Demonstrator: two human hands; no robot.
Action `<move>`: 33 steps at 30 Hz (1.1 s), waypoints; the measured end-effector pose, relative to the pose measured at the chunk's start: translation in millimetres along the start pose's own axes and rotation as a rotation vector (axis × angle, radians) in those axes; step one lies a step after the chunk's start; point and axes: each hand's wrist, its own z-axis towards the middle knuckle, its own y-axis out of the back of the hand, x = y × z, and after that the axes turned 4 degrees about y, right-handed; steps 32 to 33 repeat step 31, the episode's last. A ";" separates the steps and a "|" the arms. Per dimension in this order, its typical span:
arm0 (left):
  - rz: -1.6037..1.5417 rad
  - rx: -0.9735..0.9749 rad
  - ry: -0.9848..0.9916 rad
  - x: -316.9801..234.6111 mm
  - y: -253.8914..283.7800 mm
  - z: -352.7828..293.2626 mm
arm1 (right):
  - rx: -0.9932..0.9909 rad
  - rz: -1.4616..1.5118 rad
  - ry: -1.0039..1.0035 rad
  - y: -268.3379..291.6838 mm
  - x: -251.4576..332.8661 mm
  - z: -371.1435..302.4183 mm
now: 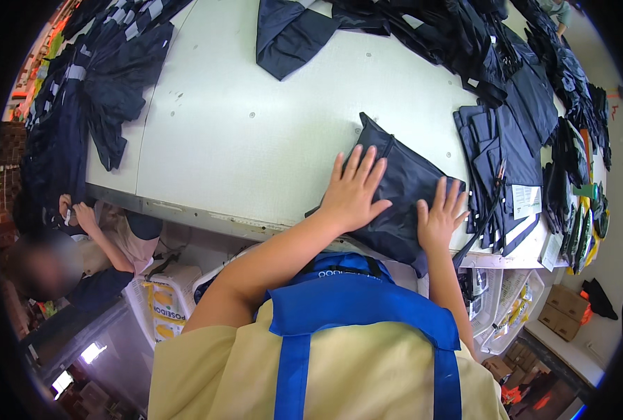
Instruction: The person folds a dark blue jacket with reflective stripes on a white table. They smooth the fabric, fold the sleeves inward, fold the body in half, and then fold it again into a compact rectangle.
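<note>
A black zippered pouch of thin, shiny fabric (402,171) lies flat at the front edge of the white table (220,140). My left hand (353,190) presses on its left part, palm down with the fingers spread. On its right side rests my right hand (440,215), also flat, fingers apart. Neither hand grips anything. Just right of the pouch is a stack of folded black pieces (497,161), with a white paper sheet (526,201) and a dark cord-like strip (495,203) on it.
Black garments (423,35) are heaped along the far side. Dark clothing (108,84) hangs over the left edge, where a co-worker (108,245) handles something small. White baskets (164,301) stand below the table; cardboard boxes (563,309) sit at the lower right.
</note>
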 end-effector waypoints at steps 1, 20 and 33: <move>0.018 0.011 0.003 5.9 -7.0 -3.9 | 0.118 0.062 0.004 0.4 3.0 -2.4; -1.646 0.556 0.522 -75.4 66.8 -30.1 | -0.448 0.545 0.137 69.3 28.8 -135.3; -1.238 0.987 0.205 -143.9 48.8 -51.2 | -1.221 2.154 -0.550 170.1 -135.1 -290.5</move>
